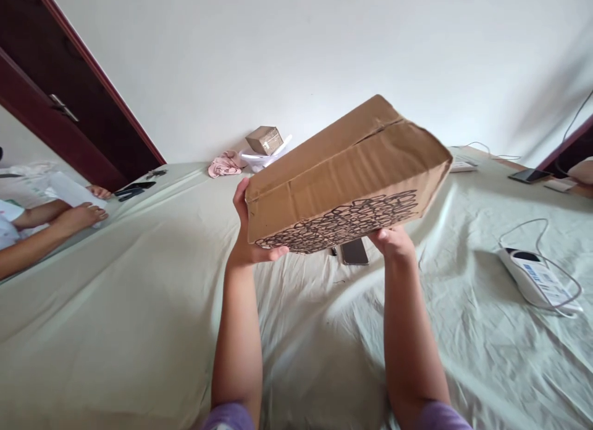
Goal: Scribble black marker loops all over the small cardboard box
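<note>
I hold a flat brown cardboard box [345,170] up in the air over a bed, tilted with its right end higher. Black scribbled loops cover its near side. My left hand [248,232] grips the box's lower left corner, thumb underneath and fingers up its end. My right hand [393,240] supports the box from below near the middle right; its fingers are hidden behind the box. A dark phone [354,252] lies on the sheet just under the box.
A pale green sheet [115,306] covers the bed. A white device with a cable [537,278] lies at right. Far back sit a small cardboard box [264,139] in a white bowl and a pink cloth [225,164]. Another person's arms [50,223] rest at left.
</note>
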Available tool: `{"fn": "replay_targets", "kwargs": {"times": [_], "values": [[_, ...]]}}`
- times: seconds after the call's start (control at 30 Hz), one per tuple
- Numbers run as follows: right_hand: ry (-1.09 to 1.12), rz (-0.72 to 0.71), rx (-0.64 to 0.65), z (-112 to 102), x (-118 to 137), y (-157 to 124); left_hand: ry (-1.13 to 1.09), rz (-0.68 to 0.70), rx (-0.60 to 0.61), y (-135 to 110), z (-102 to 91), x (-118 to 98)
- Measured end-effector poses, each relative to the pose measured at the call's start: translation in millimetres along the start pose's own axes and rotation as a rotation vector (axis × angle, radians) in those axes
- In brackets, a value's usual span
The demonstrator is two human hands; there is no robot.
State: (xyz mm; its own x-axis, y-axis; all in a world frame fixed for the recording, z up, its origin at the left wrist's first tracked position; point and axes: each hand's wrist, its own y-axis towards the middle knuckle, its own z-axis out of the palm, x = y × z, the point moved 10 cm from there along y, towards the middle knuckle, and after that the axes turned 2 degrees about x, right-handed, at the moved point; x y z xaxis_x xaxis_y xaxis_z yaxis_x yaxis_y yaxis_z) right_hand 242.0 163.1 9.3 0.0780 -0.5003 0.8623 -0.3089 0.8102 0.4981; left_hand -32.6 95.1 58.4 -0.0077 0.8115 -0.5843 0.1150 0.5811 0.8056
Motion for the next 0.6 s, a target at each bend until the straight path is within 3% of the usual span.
{"fn": "replay_targets", "kwargs": {"times": [0.13, 0.2, 0.27, 0.37, 0.47, 0.6], "values": [[0.070, 0.030, -0.041, 5, -10, 4, -0.051, -0.280, 0.134, -10, 10.6, 28], [0.019, -0.006, -0.080, -1, -3, 4, -0.011, -0.457, 0.223, -21, 9.1, 41], [-0.037, -0.042, -0.069, -6, 10, 3, 0.052, -0.519, 0.246, -26, 1.9, 41], [-0.092, -0.025, 0.060, 0, 31, -1, 0.058, -0.424, 0.213, -20, 0.1, 23], [-0.155, -0.026, 0.185, 15, 51, -7, -0.025, -0.321, 0.238, -12, 16.4, 2], [-0.165, -0.081, 0.222, 27, 66, -9, -0.074, -0.203, 0.226, -3, 26.4, -14]]}}
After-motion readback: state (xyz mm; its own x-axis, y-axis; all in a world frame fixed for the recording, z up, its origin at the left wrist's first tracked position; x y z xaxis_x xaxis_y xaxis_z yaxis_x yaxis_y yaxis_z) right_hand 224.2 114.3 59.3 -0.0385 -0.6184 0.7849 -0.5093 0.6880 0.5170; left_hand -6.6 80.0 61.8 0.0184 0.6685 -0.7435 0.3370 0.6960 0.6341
